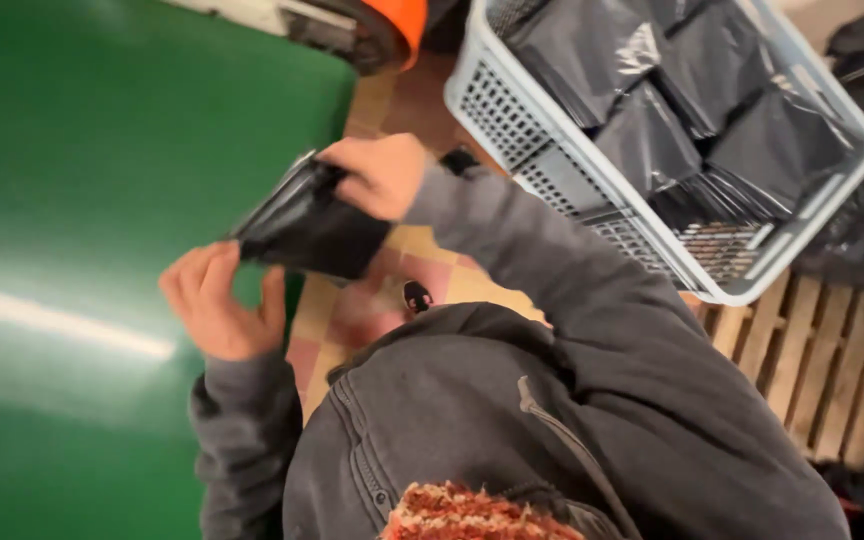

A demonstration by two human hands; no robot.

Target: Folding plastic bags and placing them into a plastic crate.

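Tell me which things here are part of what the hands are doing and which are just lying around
In hand:
- black plastic package, held by both the left hand and right hand
- grey basket holding more black packages

Lying about:
- green surface
- wooden pallet
- orange object at the top

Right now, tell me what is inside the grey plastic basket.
The basket holds several black plastic packets leaning against one another. Part of its perforated bottom shows bare at the near corner. Whatever lies beneath the packets, or inside them, is covered.
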